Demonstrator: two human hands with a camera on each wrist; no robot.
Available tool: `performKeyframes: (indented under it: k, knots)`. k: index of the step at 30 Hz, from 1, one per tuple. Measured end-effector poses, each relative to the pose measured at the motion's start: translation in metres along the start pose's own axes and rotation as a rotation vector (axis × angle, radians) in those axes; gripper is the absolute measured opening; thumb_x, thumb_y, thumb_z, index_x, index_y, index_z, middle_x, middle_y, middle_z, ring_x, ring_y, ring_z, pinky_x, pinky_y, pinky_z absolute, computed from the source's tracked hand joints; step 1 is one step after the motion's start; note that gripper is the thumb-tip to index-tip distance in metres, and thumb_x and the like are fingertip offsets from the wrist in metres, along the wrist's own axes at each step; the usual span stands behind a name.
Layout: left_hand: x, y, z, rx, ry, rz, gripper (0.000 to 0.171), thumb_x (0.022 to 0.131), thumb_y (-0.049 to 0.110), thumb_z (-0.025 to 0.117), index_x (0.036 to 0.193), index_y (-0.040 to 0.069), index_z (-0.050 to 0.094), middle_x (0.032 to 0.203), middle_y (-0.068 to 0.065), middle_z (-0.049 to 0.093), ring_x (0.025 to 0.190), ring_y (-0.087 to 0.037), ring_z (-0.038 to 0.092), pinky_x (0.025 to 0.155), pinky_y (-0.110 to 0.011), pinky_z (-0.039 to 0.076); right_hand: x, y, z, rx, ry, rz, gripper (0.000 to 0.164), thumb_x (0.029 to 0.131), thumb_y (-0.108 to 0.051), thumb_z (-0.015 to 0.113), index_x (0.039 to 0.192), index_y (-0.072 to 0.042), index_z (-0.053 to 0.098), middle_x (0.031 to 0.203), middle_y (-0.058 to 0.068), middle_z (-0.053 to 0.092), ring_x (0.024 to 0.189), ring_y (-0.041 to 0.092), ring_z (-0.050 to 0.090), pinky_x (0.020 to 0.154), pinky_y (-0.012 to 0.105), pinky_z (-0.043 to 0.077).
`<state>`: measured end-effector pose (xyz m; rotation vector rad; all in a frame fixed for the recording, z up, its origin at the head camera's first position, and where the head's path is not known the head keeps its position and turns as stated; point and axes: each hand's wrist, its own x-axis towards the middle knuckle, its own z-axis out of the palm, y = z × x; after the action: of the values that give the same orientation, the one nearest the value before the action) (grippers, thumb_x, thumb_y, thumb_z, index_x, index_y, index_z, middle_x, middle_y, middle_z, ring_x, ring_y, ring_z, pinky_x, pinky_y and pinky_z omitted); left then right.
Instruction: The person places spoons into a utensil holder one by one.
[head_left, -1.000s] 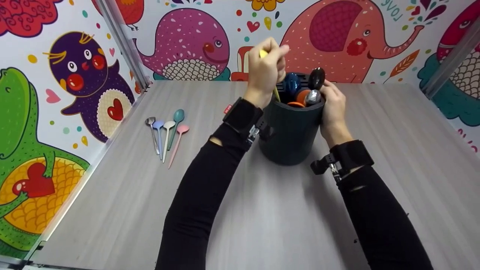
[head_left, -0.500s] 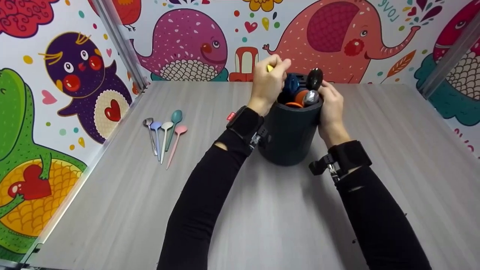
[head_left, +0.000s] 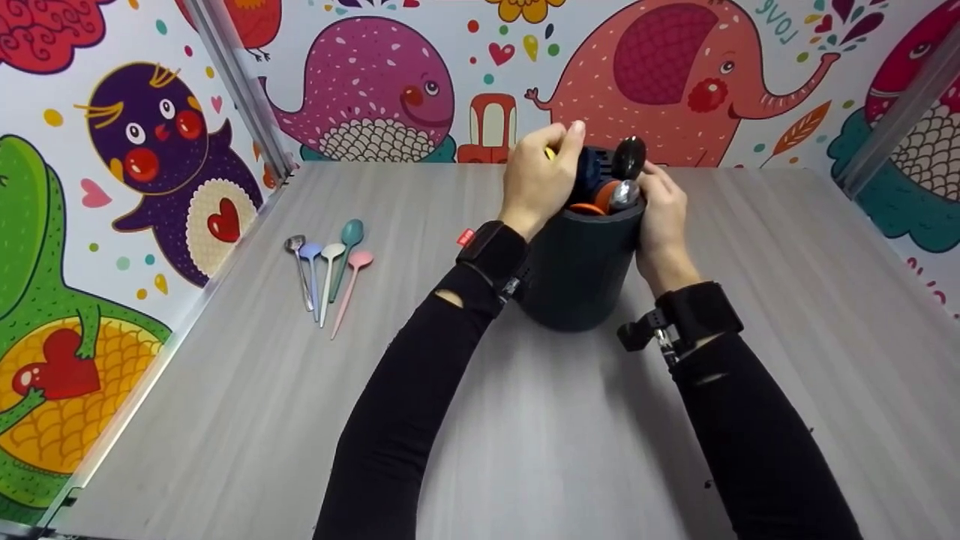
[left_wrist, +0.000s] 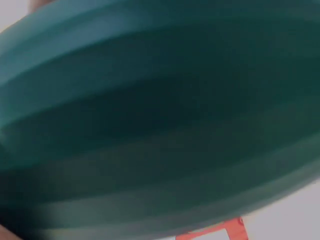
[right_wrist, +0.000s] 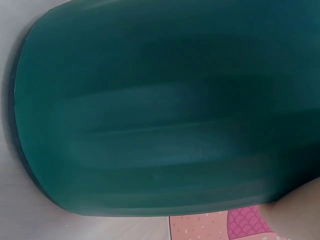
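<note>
In the head view my left hand [head_left: 541,180] is over the left rim of a dark green ribbed bin [head_left: 577,277]. It holds a thin yellow utensil [head_left: 550,153], of which only a small end shows; the rest is hidden by the hand. My right hand [head_left: 663,221] grips the bin's right side at the rim. Inside stand a black spoon [head_left: 629,157], a shiny metal spoon [head_left: 624,195], orange pieces [head_left: 589,208] and a dark blue slotted utensil [head_left: 595,166]. Both wrist views are mostly filled by the bin's ribbed wall.
To the left on the grey table [head_left: 480,450] lie several long-handled spoons: a metal one [head_left: 295,243], a blue [head_left: 311,251], a white [head_left: 333,251], a teal [head_left: 352,232] and a pink one [head_left: 360,259]. Printed cartoon walls stand behind and at the sides.
My left hand has come down toward the bin's rim with the yellow utensil, and less of it shows above the fingers. The right hand keeps its place on the bin.
</note>
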<state>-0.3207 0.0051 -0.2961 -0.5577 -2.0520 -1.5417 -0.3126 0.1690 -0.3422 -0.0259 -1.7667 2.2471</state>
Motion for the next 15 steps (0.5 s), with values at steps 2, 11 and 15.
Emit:
performKeyframes:
  k: [2,11,15]
  knots:
    - [-0.002,-0.003,0.0,0.036,-0.009,0.015,0.044,0.105,0.022,0.055,0.064,0.016,0.042,0.062,0.005,0.034,0.059,-0.013,0.038,0.06,-0.023,0.025,0.0,0.0,0.0,-0.01,-0.005,-0.002,0.043,0.1,-0.016,0.047,0.139,-0.007,0.061,0.138,0.01,0.058,0.122,0.02,0.053,0.102,0.029,0.044]
    - [-0.004,-0.01,-0.004,0.204,-0.094,0.02,0.042,0.108,0.029,0.047,0.069,0.016,0.043,0.065,0.003,0.036,0.074,-0.018,0.045,0.076,-0.026,0.028,-0.001,0.001,0.001,-0.004,-0.019,-0.011,0.04,0.1,-0.017,0.047,0.137,-0.007,0.062,0.136,0.011,0.058,0.119,0.022,0.053,0.102,0.03,0.044]
    - [-0.004,-0.013,-0.005,0.237,-0.132,0.021,0.041,0.109,0.031,0.043,0.071,0.017,0.044,0.068,0.003,0.037,0.083,-0.02,0.048,0.083,-0.028,0.028,-0.001,0.002,0.0,0.006,-0.011,-0.014,0.039,0.1,-0.017,0.048,0.135,-0.007,0.064,0.134,0.011,0.059,0.118,0.021,0.053,0.101,0.029,0.045]
